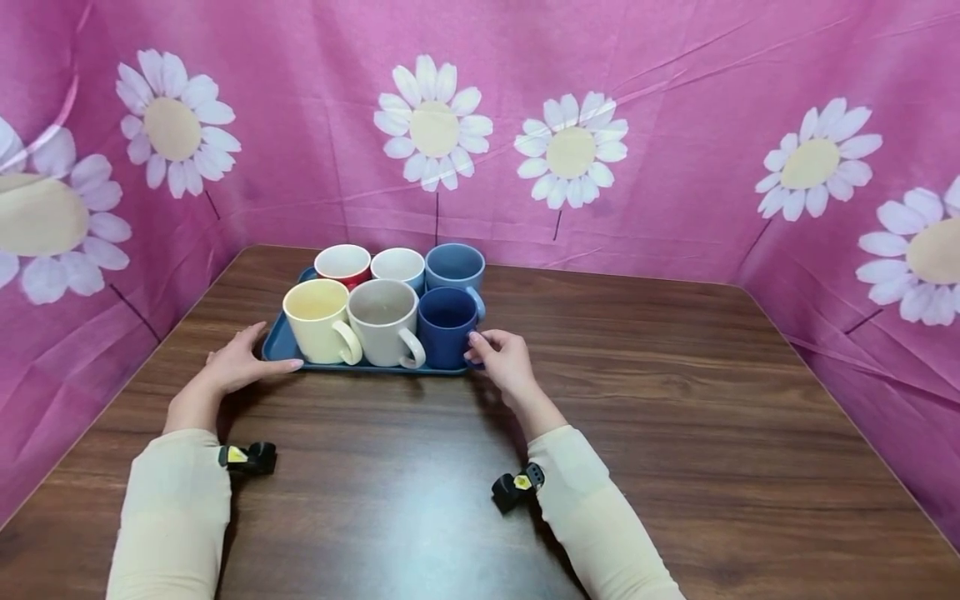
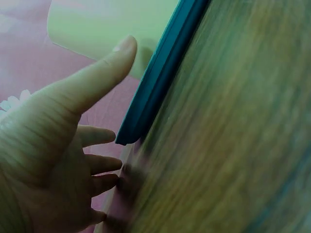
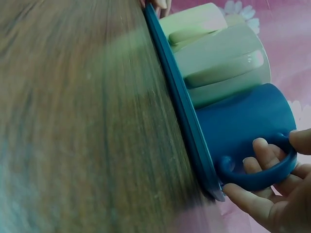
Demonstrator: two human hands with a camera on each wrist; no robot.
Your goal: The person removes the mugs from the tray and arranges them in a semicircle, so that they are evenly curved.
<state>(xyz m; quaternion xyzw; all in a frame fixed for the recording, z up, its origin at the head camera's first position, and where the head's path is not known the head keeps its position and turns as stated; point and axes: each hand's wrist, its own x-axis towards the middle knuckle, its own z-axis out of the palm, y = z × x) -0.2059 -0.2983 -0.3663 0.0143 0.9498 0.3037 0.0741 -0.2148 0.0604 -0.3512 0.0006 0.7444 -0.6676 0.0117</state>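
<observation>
- While six mugs stand on the blue tray (image 1: 279,346) at the bench's (image 1: 637,400) far left, it is not yet lifted.
- Left hand (image 1: 240,362) lies released at the tray's left corner.
- Right hand (image 1: 504,358) fingers (image 3: 260,153) hook the navy mug's (image 1: 446,325) handle.

The tray (image 1: 279,343) sits at the far left of the table (image 1: 675,400), close to the cloth wall (image 1: 90,275) on its left and behind it. Six mugs fill it in two rows, touching or nearly so; there is no gap for fingers between them. The left hand (image 1: 243,360) blocks the tray's near left corner; the right hand (image 1: 501,357) blocks the near right corner, fingers at the navy mug (image 1: 444,327) handle. The tray's near edge between the hands is reachable. Open table lies to the right and in front. Access from above is unobstructed.
</observation>
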